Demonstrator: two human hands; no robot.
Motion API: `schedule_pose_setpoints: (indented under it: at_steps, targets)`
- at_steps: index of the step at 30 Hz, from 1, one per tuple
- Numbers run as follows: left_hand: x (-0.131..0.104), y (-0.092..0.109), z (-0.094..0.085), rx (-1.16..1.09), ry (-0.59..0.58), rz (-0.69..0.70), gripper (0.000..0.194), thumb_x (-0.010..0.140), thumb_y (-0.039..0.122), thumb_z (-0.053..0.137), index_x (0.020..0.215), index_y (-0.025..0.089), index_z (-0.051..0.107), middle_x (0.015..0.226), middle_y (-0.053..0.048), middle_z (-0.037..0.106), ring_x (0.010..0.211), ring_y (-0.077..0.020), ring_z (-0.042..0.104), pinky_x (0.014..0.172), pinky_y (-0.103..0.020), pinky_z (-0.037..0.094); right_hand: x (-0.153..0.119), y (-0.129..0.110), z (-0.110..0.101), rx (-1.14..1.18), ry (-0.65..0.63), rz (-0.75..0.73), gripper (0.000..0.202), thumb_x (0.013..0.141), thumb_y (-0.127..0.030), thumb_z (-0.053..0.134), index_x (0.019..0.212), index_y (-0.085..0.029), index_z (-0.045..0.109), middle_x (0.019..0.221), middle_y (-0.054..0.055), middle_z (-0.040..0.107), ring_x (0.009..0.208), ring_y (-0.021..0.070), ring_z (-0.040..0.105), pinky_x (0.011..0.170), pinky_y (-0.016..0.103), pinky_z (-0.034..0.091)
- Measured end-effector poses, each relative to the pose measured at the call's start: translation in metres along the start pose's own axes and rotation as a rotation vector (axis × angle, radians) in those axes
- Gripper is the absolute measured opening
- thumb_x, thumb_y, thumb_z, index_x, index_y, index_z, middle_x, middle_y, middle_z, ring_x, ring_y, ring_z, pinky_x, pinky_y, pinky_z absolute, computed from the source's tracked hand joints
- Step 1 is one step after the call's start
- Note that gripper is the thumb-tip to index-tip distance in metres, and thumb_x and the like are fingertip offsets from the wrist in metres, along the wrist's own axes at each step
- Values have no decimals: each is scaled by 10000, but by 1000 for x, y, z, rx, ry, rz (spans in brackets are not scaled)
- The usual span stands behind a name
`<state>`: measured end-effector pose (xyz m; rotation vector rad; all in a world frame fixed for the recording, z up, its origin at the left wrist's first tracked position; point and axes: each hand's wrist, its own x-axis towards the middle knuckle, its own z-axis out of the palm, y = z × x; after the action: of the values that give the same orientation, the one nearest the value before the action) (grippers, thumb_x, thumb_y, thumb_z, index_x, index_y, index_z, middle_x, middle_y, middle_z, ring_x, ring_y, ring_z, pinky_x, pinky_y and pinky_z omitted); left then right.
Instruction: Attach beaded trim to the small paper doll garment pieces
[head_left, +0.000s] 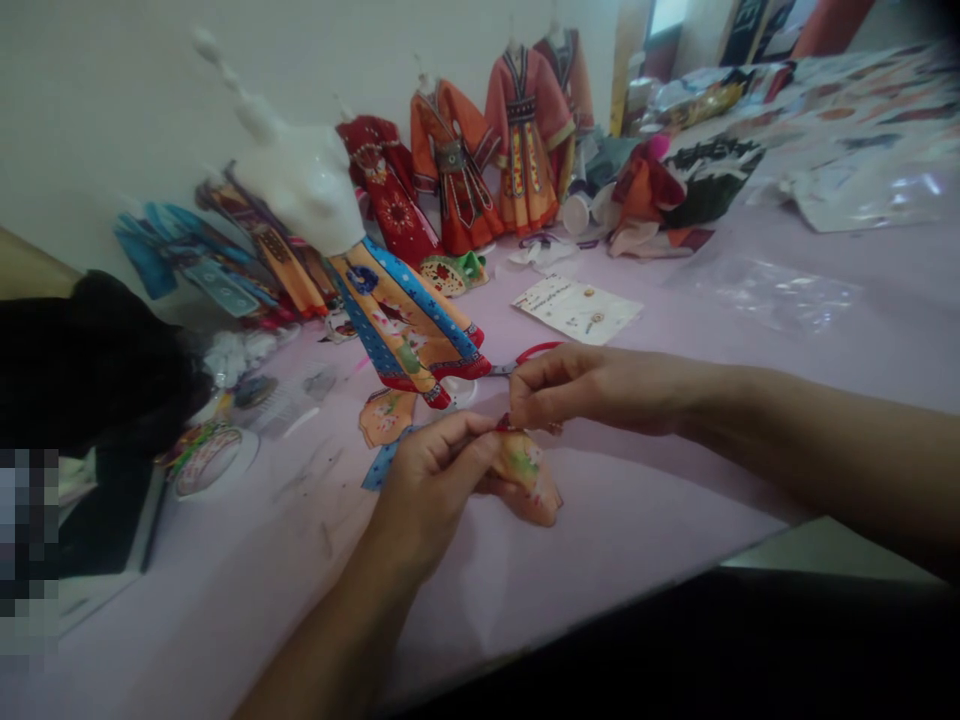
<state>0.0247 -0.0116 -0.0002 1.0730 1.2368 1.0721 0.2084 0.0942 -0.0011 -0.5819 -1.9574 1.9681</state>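
A small orange flowered cloth (529, 487) with a red edge hangs from my fingertips, just above the near part of the pink table (637, 525). At its nine o'clock, my left hand (439, 470) is nearly closed, thumb and forefinger pinching the cloth near the red edge; that forearm comes up from seven o'clock, back of the hand turned upward. My right hand (559, 388) sits at one o'clock, fingers curled in and tips drawn together at the red edge. I can't tell whether they grip the cloth or something thin. The right forearm reaches in from four o'clock, wrist almost straight.

Just past the right hand, at twelve, lie red-handled scissors (538, 349), partly hidden by it. At ten, flat on the table, are an orange scrap (386, 415) and a blue scrap (380, 464). Toward eleven stands a white doll form (304, 190) wearing a blue and orange skirt (409, 325). A printed card (574, 308) lies at one.
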Motion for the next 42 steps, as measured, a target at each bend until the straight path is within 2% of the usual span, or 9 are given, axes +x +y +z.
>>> schedule_pose_setpoints:
  at_steps: [4, 12, 42]
  targets:
    - [5, -7, -8, -9, -23, 8, 64, 860, 220, 720, 842, 168, 752, 727, 6, 767, 616, -119, 739, 609, -173, 610, 0, 0, 0, 81, 26, 15, 224, 832, -324, 725, 718, -156, 633, 695, -21, 519, 675, 109, 420, 648, 257, 344]
    - [5, -9, -7, -52, -24, 9, 64, 866, 213, 720, 849, 184, 774, 735, 21, 772, 634, -107, 746, 617, -150, 615, 0, 1, 0, -19, -5, -20, 252, 866, -364, 713, 753, -145, 659, 726, -13, 540, 708, 115, 444, 669, 259, 364]
    - [4, -6, -5, 1, 28, -16, 117, 802, 272, 752, 851, 166, 753, 720, -5, 743, 613, -138, 713, 605, -220, 613, 1, 5, 0, -65, -10, 3, 286, 895, -408, 706, 786, -150, 654, 738, -19, 537, 717, 122, 440, 678, 268, 337]
